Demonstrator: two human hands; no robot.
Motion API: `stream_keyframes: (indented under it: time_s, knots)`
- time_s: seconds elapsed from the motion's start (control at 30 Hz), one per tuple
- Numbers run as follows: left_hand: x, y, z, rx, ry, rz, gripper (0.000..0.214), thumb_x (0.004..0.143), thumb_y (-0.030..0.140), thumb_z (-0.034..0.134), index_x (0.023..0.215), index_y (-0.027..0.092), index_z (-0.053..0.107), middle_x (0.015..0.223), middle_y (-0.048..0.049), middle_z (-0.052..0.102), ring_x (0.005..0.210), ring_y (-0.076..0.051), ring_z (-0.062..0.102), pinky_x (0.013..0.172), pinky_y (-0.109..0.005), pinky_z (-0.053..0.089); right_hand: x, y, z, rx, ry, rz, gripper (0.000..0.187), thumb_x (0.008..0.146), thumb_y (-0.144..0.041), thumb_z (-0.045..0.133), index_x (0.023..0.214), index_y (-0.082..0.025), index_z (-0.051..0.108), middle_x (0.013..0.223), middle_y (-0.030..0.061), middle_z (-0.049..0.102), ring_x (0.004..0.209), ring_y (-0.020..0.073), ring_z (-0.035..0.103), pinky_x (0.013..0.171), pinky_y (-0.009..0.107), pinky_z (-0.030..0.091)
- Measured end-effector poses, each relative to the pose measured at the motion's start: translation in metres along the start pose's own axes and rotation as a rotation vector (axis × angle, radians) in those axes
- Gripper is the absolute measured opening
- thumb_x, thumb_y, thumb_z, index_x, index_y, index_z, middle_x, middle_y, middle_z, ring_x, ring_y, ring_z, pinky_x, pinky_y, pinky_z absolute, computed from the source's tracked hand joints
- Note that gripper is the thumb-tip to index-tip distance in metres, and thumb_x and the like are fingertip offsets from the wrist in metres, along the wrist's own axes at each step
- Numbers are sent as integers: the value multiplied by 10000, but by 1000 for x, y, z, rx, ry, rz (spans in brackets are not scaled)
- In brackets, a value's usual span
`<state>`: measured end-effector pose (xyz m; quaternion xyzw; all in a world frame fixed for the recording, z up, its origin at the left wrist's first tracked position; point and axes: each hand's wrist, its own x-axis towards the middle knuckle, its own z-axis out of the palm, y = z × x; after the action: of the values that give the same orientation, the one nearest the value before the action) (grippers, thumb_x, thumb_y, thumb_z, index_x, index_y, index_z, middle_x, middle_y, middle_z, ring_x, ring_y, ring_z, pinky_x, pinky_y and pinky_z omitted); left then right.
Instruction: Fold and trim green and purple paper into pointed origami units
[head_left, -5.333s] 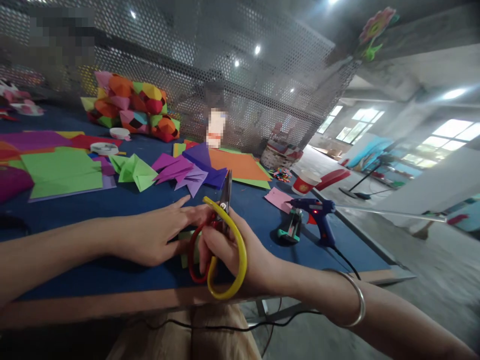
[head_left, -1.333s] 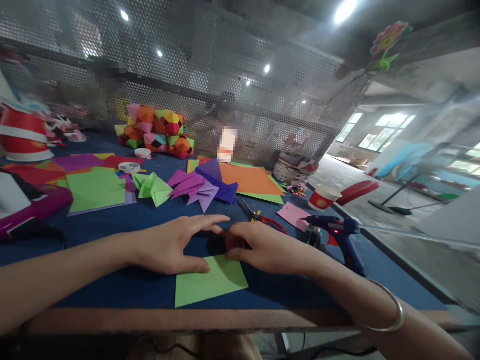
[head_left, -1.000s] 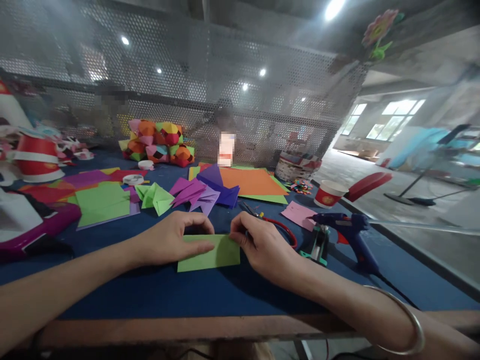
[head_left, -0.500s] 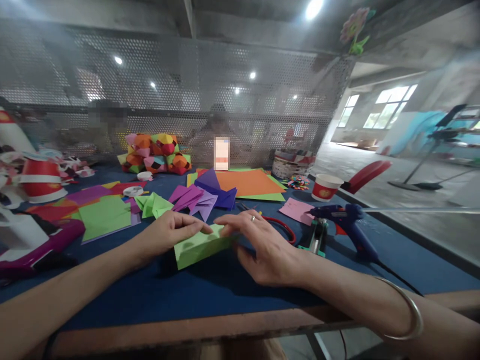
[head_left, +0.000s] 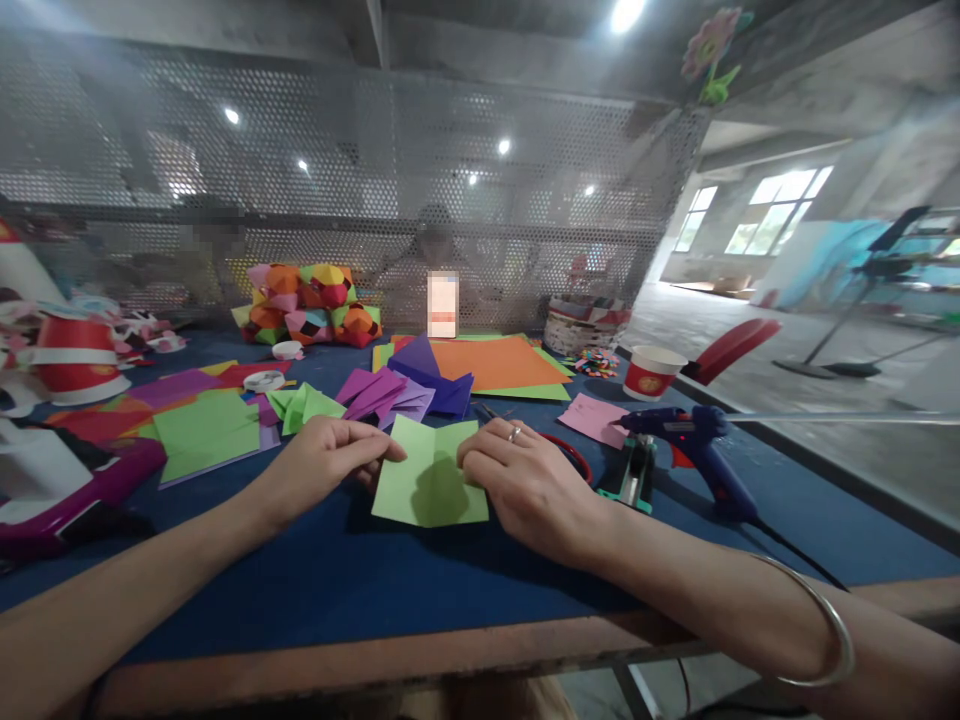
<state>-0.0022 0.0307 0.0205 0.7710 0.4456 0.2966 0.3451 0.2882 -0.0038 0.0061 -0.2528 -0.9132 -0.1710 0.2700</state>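
Observation:
A light green paper square (head_left: pixel 429 478) with a centre crease stands partly raised off the blue table (head_left: pixel 390 580). My left hand (head_left: pixel 324 462) pinches its left edge with thumb and fingers closed. My right hand (head_left: pixel 525 485), with a ring on one finger, grips its right edge with curled fingers. Red-handled scissors (head_left: pixel 559 452) lie just behind my right hand.
A blue glue gun (head_left: pixel 694 445) on a stand sits at the right, cord trailing off the table. Folded purple pieces (head_left: pixel 390 392), green folded pieces (head_left: pixel 304 405), orange sheets (head_left: pixel 495 365), a red paper cup (head_left: pixel 652 372) and tape rolls (head_left: pixel 264 381) lie behind. A perforated metal screen (head_left: pixel 337 200) closes the back.
The scissors were put down. The green sheet was folded in half on the table, lifted, and now is opened out again, held up between both hands.

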Motion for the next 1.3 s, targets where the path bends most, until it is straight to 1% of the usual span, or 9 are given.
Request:
stream_keyframes:
  time_s: [0.13, 0.27, 0.43, 0.53, 0.63, 0.87, 0.93, 1.03, 1.3]
  knots:
    - [-5, -4, 3, 111, -17, 82, 442, 1019, 543, 603, 853, 230, 867, 647, -34, 725, 610, -213, 657, 594, -315, 493, -1, 5, 6, 110, -108, 98, 399, 803, 120, 489, 940, -217, 655, 947, 86, 779, 908, 243, 676, 811, 340, 511]
    - [-16, 3, -2, 240, -60, 244, 463, 1097, 512, 601, 780, 234, 792, 806, -44, 736, 790, -223, 666, 760, -349, 489, -1, 5, 3, 166, -233, 174, 328, 783, 46, 579, 977, -203, 669, 944, 92, 799, 905, 250, 726, 766, 334, 509]
    - [-21, -1, -5, 470, -78, 677, 731, 1060, 858, 668, 1449, 241, 717, 1390, -113, 804, 1267, -344, 754, 1123, -468, 588, -1, 4, -2, 165, -303, 181, 190, 893, -37, 654, 954, -217, 657, 935, 85, 826, 866, 240, 762, 760, 328, 528]
    - [-20, -13, 1, 596, -64, 777, 579, 1123, 572, 754, 1578, 235, 634, 1477, -113, 826, 1320, -323, 798, 1196, -481, 596, -3, 3, -3, 214, -285, 135, 202, 963, -18, 609, 961, -217, 650, 1009, 99, 854, 906, 228, 799, 811, 321, 581]
    - [-24, -21, 9, 665, 31, 884, 316, 1181, 203, 550, 1442, 235, 725, 1398, -62, 884, 1230, -238, 855, 1150, -403, 618, -7, 0, -5, 251, -253, 93, 198, 1008, -26, 611, 987, -216, 660, 1102, 112, 864, 979, 220, 827, 893, 321, 630]
    - [-59, -3, 29, 749, 85, 973, 362, 1063, 26, 500, 1310, 134, 742, 1146, -52, 933, 1105, -159, 870, 1150, -293, 577, -19, -13, -17, 266, -175, -28, 231, 1125, -190, 610, 920, -226, 710, 933, 76, 848, 808, 191, 794, 763, 298, 638]
    - [-71, -1, 36, 662, 225, 887, 398, 1016, -25, 470, 1227, 141, 763, 1078, -58, 925, 1046, -187, 870, 1179, -352, 572, -20, -17, -21, 311, -135, -50, 297, 1152, -212, 599, 876, -225, 708, 880, 71, 836, 743, 182, 767, 723, 298, 623]
    - [-77, -1, 43, 497, 231, 778, 313, 1039, 20, 540, 1100, 206, 784, 944, -26, 891, 824, -185, 840, 915, -332, 650, -15, -22, -26, 409, -89, 24, 382, 1212, -283, 579, 861, -209, 710, 820, 57, 813, 688, 171, 731, 674, 307, 591]
    - [-60, 1, 39, 355, 274, 300, 235, 1193, 414, 621, 1014, 306, 730, 803, 59, 801, 611, -142, 747, 553, -208, 569, 1, -27, -22, 540, -150, 616, 491, 1193, -417, 689, 752, -213, 621, 653, -39, 661, 537, 89, 582, 517, 208, 412]
